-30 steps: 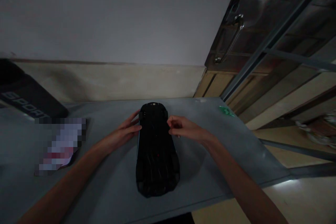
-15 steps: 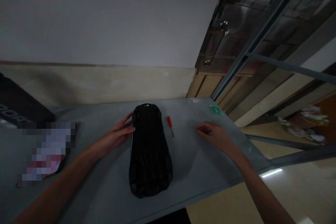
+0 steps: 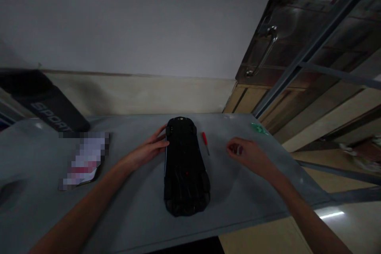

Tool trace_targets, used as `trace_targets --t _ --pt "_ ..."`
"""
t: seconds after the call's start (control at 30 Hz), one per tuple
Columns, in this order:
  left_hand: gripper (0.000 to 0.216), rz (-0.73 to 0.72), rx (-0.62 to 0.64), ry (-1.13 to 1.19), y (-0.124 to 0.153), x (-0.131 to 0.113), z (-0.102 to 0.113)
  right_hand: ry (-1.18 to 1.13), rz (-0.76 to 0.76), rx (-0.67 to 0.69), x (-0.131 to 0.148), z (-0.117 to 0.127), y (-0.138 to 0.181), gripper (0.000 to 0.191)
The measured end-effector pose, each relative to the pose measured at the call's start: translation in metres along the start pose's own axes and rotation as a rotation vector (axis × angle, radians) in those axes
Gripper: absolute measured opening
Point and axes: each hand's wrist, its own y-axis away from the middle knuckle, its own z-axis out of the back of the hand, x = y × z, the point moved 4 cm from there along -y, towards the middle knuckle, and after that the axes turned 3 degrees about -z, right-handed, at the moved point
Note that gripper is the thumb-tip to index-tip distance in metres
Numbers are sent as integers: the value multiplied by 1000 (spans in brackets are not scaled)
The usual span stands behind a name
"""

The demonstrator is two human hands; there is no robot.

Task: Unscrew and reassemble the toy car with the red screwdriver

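A black toy car [image 3: 186, 166] lies upside down on the grey table, its underside facing up. My left hand [image 3: 151, 147] holds the car's left side near the far end, thumb on the edge and fingers against the flank. Just right of the car is a small screwdriver [image 3: 205, 142] with a red handle, its metal tip pointing toward me. My right hand [image 3: 247, 154] hovers to the right of the screwdriver, fingers curled round in a closed shape. Something small and pale shows inside them, too blurred to name.
A dark bottle [image 3: 56, 107] marked "SPORT" leans at the left, near a blurred-out flat item [image 3: 86, 158]. At the far right corner of the grey table [image 3: 133, 206] lies a green plastic piece [image 3: 259, 128]. A metal frame post [image 3: 285, 79] rises beyond that corner.
The view has swung left, so everything sits further right and more of the bottle shows. My right hand has come slightly closer to the screwdriver. My left hand stays on the toy car.
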Motion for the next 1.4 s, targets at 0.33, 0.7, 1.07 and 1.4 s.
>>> trace_targets --t 0.33,0.7,1.07,1.4 --pt "92 -30 30 52 0 2 -2 -299 325 208 156 -55 -51 12" --pt "92 -54 81 74 -3 7 0 -101 293 333 168 -66 -72 10" --pt "88 -41 82 95 -3 6 0 -323 281 326 153 -53 -79 5" --pt "101 -79 144 21 0 2 1 -27 61 -50 35 -47 -95 26"
